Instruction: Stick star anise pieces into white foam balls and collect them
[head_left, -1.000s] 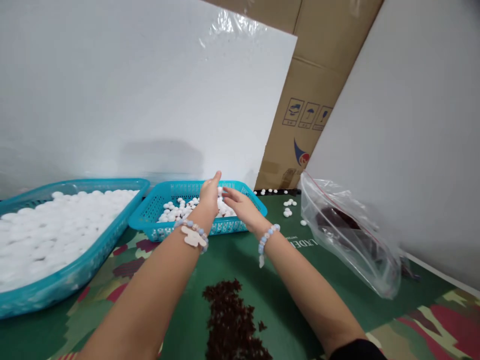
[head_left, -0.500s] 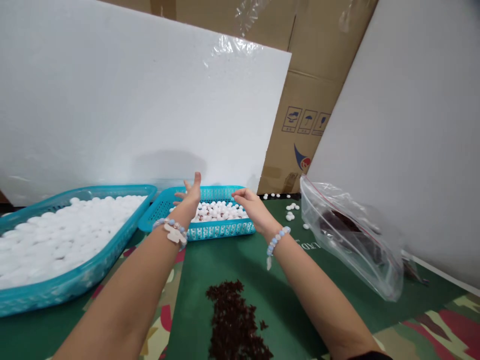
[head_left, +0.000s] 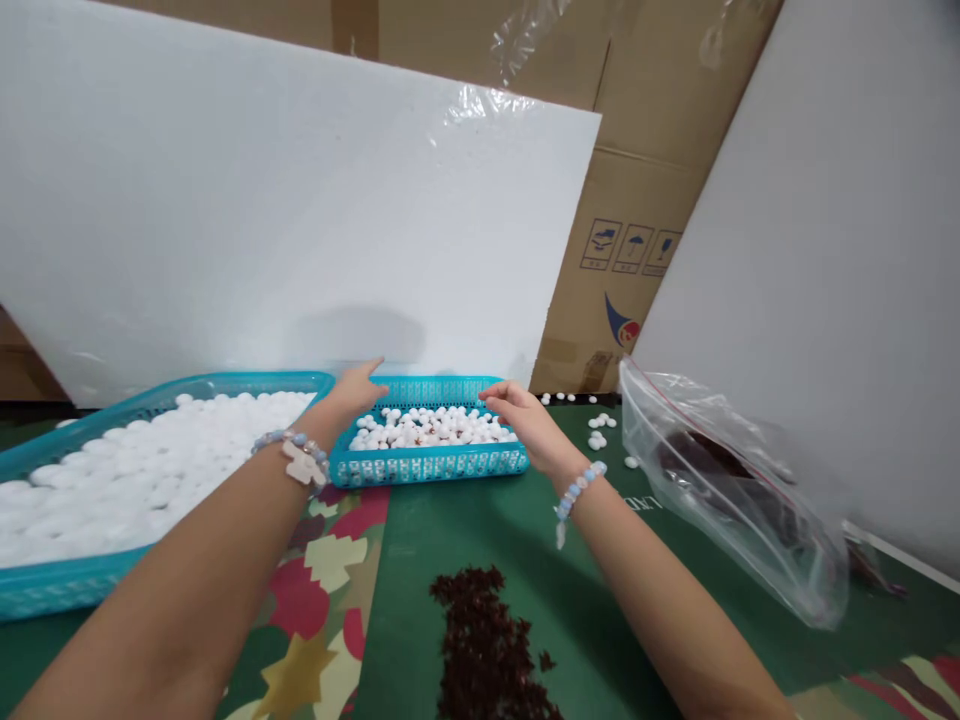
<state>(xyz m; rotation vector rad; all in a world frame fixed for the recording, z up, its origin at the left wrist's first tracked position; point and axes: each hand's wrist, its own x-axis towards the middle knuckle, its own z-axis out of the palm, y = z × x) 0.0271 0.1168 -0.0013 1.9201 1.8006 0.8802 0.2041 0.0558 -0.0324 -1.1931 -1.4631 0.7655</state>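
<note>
My left hand [head_left: 354,392] is over the left end of the small blue basket [head_left: 435,465], near the rim of the larger basket. Its fingers are apart and nothing shows in them. At the small basket's right end is my right hand [head_left: 525,418], thumb and fingertips drawn together. Whatever they may pinch is too small to make out. Small white balls [head_left: 431,428] with some brown bits among them lie in this basket. On the green surface nearer to me spreads a pile of dark brown star-shaped pieces [head_left: 487,650].
A large blue basket [head_left: 67,580] full of white balls [head_left: 172,460] stands at left. Several loose white balls [head_left: 598,440] lie beside a clear plastic bag [head_left: 739,490] with dark contents. A white board [head_left: 300,200] and cardboard [head_left: 652,180] rise behind.
My left hand has moved left from over the small basket's balls toward the large basket. My right hand stays by the small basket's right end. The view has shifted slightly left.
</note>
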